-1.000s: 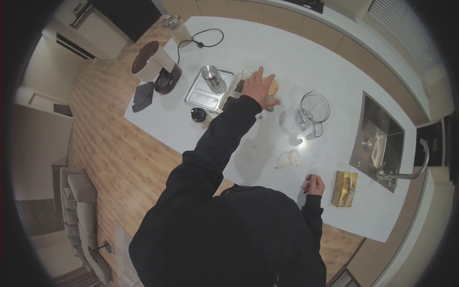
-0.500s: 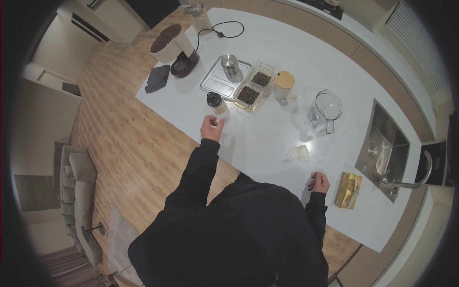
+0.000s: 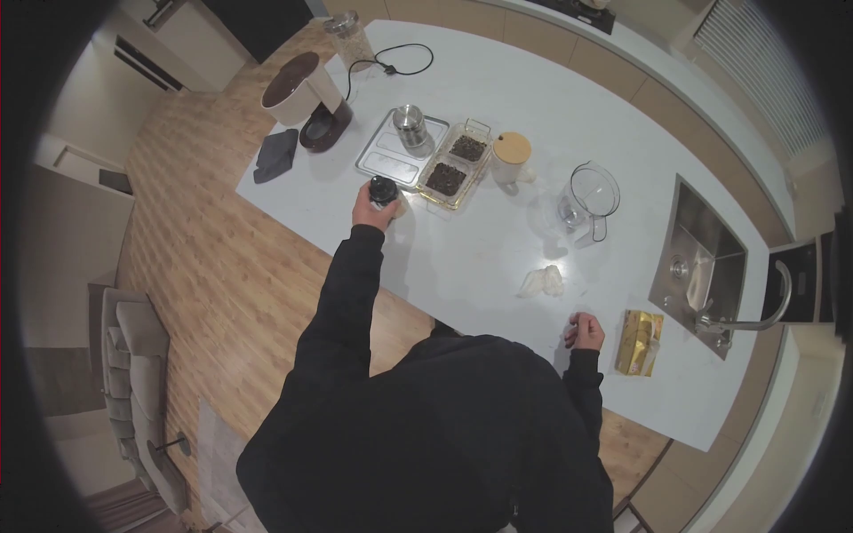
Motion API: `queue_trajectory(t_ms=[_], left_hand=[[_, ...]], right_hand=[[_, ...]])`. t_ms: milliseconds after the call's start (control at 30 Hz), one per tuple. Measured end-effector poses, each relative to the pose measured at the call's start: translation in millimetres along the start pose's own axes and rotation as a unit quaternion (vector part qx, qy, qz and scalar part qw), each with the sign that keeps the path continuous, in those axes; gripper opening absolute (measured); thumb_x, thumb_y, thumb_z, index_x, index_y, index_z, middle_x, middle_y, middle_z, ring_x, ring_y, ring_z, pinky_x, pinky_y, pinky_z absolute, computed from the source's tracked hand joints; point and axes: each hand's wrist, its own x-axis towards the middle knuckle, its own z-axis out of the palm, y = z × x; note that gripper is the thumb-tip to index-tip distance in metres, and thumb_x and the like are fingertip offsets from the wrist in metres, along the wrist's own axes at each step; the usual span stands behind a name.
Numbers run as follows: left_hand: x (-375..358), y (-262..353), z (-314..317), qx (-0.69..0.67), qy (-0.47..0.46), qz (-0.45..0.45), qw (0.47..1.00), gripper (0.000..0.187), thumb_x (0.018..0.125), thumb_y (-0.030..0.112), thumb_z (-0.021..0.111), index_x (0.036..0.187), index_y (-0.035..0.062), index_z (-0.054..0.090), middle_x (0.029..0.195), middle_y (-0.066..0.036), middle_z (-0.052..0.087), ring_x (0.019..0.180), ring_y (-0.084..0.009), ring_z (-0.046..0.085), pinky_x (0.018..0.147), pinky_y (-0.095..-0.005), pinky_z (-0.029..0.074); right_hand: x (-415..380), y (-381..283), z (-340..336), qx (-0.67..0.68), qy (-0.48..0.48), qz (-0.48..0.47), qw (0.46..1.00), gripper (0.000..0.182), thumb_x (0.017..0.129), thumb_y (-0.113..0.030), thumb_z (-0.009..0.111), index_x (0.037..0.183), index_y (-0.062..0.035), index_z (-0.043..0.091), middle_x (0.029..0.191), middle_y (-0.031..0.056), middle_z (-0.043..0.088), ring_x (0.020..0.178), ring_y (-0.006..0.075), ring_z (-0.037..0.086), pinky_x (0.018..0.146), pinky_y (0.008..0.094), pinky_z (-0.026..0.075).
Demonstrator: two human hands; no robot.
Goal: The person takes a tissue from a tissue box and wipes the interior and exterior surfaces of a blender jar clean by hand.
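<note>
My left hand (image 3: 370, 212) is wrapped round a small jar with a black lid (image 3: 384, 188), upright by the counter's left edge. The hand hides most of the jar's body. Just beyond it lies a silver metal tray (image 3: 384, 166) with a steel-topped glass canister (image 3: 410, 127) standing on it. Beside the tray, a clear gold-edged container (image 3: 457, 203) has two compartments of dark granules (image 3: 446, 179). My right hand (image 3: 585, 331) rests near the counter's front edge, its fingers loosely curled and nothing visible in them. It is nearest to a yellow packet (image 3: 638, 343).
A mug with a wooden lid (image 3: 511, 151), a clear pitcher (image 3: 593, 191) and crumpled white tissue (image 3: 542, 282) stand or lie on the white counter (image 3: 471, 258). A coffee maker (image 3: 306, 93), grey cloth (image 3: 276, 155) and glass jar (image 3: 349, 40) are at far left; a sink (image 3: 684, 240) is at right.
My left hand has moved forward to the black-lidded jar and closed round it. My right hand stays by the counter's edge. The whole view has shifted slightly.
</note>
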Motion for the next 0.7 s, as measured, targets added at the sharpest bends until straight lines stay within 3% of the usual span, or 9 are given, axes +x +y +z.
queue_trajectory(t_ms=[100, 200, 300, 400, 600, 700], left_hand=[[0, 0, -7, -0.021, -0.017, -0.051, 0.998, 0.077, 0.066, 0.042, 0.076, 0.126, 0.0045, 0.046, 0.117, -0.011, 0.058, 0.107, -0.0246, 0.054, 0.093, -0.0311, 0.04], [4, -18, -10, -0.13, -0.071, -0.041, 0.988, 0.065, 0.066, 0.04, 0.078, 0.114, 0.0039, 0.055, 0.106, -0.008, 0.061, 0.095, -0.019, 0.055, 0.086, -0.0298, 0.041], [-9, 5, -21, -0.143, -0.108, -0.067, 0.982, 0.06, 0.068, 0.036, 0.078, 0.113, 0.0037, 0.055, 0.106, -0.01, 0.061, 0.096, -0.0197, 0.056, 0.085, -0.0297, 0.043], [-19, 22, -25, -0.186, -0.143, -0.085, 0.968, 0.052, 0.069, 0.03, 0.078, 0.109, 0.0039, 0.057, 0.102, -0.013, 0.061, 0.093, -0.0192, 0.056, 0.077, -0.0311, 0.053], [-35, 26, -5, -0.377, -0.16, -0.107, 0.906, 0.038, 0.078, 0.019, 0.073, 0.109, 0.0079, 0.054, 0.103, -0.01, 0.062, 0.091, -0.0182, 0.061, 0.073, -0.0309, 0.055], [-54, 47, 15, -0.279, -0.159, -0.052, 0.946, 0.049, 0.071, 0.025, 0.077, 0.111, 0.0061, 0.055, 0.099, -0.008, 0.062, 0.085, -0.015, 0.056, 0.071, -0.03, 0.054]], right_hand=[[-4, -6, 2, 0.0, 0.009, 0.004, 1.0, 0.026, 0.092, -0.025, 0.047, 0.077, -0.0092, 0.061, 0.062, 0.0009, 0.057, 0.041, 0.0088, 0.048, 0.035, 0.021, 0.036], [-4, -6, 1, -0.006, 0.007, 0.004, 1.0, 0.026, 0.092, -0.026, 0.046, 0.08, -0.0089, 0.062, 0.069, 0.0017, 0.06, 0.043, 0.0094, 0.049, 0.036, 0.0212, 0.037], [-1, -1, 2, 0.003, 0.007, 0.003, 1.0, 0.026, 0.092, -0.025, 0.046, 0.079, -0.009, 0.061, 0.069, 0.0016, 0.059, 0.043, 0.0093, 0.048, 0.036, 0.0213, 0.036], [2, 6, 1, 0.021, 0.004, -0.006, 1.0, 0.024, 0.092, -0.024, 0.047, 0.08, -0.0083, 0.06, 0.071, 0.0025, 0.059, 0.041, 0.0092, 0.047, 0.033, 0.021, 0.033], [0, 3, 0, 0.019, 0.001, -0.015, 1.0, 0.025, 0.093, -0.026, 0.048, 0.081, -0.0086, 0.06, 0.071, 0.0017, 0.06, 0.042, 0.0085, 0.049, 0.035, 0.0202, 0.036], [-1, 0, -2, 0.023, 0.003, -0.02, 1.0, 0.023, 0.091, -0.023, 0.05, 0.076, -0.0091, 0.06, 0.065, 0.0013, 0.058, 0.041, 0.0089, 0.048, 0.034, 0.0207, 0.035]])
